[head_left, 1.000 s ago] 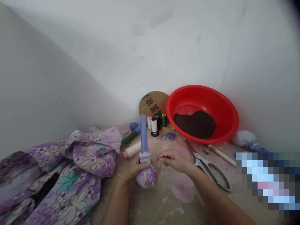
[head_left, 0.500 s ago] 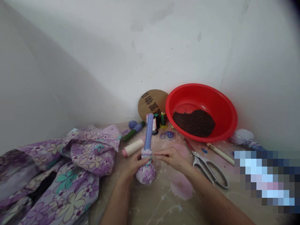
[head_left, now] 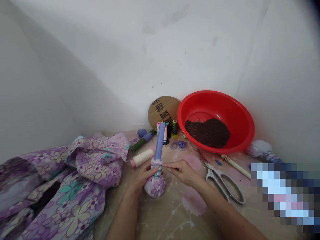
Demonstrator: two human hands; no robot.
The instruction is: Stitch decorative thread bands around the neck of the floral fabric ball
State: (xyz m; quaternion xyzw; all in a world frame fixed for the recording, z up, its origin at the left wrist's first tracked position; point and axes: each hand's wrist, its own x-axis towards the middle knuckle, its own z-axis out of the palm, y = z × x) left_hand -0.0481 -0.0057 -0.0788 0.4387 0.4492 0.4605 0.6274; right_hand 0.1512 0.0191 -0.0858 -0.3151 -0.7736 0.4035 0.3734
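Note:
A purple-wrapped stick (head_left: 159, 141) stands nearly upright, leaning slightly right, with a stuffed floral-cloth ball (head_left: 155, 186) at its lower end. Gathered cloth forms a collar round the stick above the ball. My left hand (head_left: 142, 177) is closed round this collar from the left, thumb across its front. On the other side, my right hand (head_left: 184, 171) is pinched, its fingertips right at the collar's top edge. Whatever is between those fingertips is too small to make out.
Floral cloth (head_left: 95, 163) lies heaped at left. Behind the stick are thread spools (head_left: 174, 128), a white thread cone (head_left: 143, 158), a green-and-purple stick (head_left: 142, 140) and a cardboard disc (head_left: 162, 110). At right are scissors (head_left: 225, 185) and a red basin (head_left: 240, 123) holding dark grains (head_left: 208, 133).
Both hands keep their hold in nearly the same place. My right fingers have shifted very slightly at the collar, and the whole view has moved a little.

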